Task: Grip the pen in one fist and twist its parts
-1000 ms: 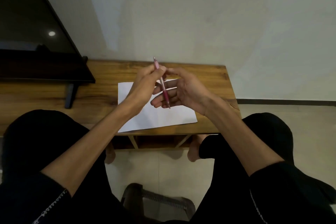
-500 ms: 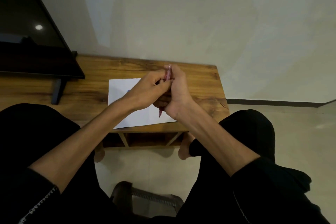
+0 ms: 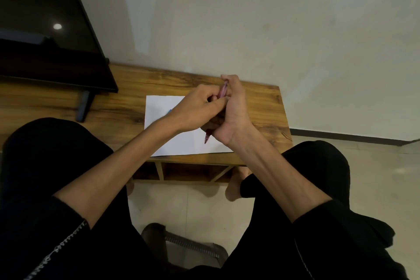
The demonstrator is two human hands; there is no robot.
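Pen [image 3: 223, 91] is right in the thick of it, pink and slender, gripped in the right hand [image 3: 234, 111] with the fingers curled round its barrel, upper end poking out above the knuckles and the darker tip showing just below the heel of that hand. Left hand [image 3: 197, 107] is pressed up against it, fingers bent and pinching the pen's upper part beside the right thumb, so both hands are clamped together on the one pen. Directly beneath them lies a white sheet of paper [image 3: 163, 107], a small blue mark on it peeking out just behind the left wrist. Paper sits flat on a wooden surface [image 3: 261, 107] set against a pale wall. Far off beyond the left hand, a dark television [image 3: 45, 29] stands on that same surface on its black foot.
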